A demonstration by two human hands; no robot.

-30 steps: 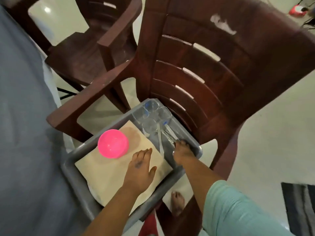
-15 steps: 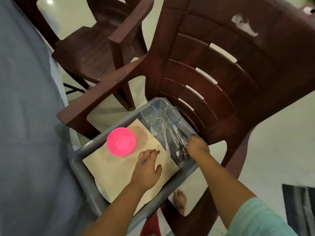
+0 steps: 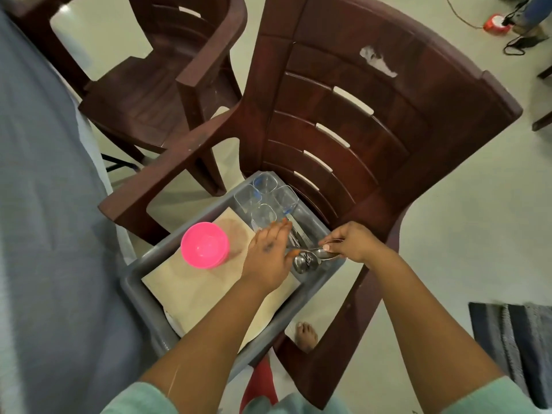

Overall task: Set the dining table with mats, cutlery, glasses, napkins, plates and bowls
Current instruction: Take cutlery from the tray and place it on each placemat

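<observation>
Head view: we see a spoon (image 3: 324, 254) pinched in our right hand (image 3: 352, 245), fingers curled round it just above the near right corner of the grey tray (image 3: 140, 282). Its bowl lies close to the thumb and its handle runs toward our left hand (image 3: 270, 258), so the long axis goes roughly left to right, almost level. Our left hand is flat, with straight fingers, over the edge of the beige mat (image 3: 209, 282) in the tray; its thumb seems to touch the spoon's handle, but we cannot tell for sure.

We judge that the step in hand is taking the cutlery out of the tray. The next move probably calls for gathering what is needed without knocking the glasses, then carrying it to the table (image 3: 44, 204), which lies left of the tray.

More cutlery (image 3: 301, 261) lies in the tray below the spoon. Clear glasses (image 3: 265, 201) stand in the tray's far corner. A pink bowl (image 3: 205, 245) sits on the mat, left of our left hand. The tray rests on the seat of a brown chair (image 3: 373, 138).
</observation>
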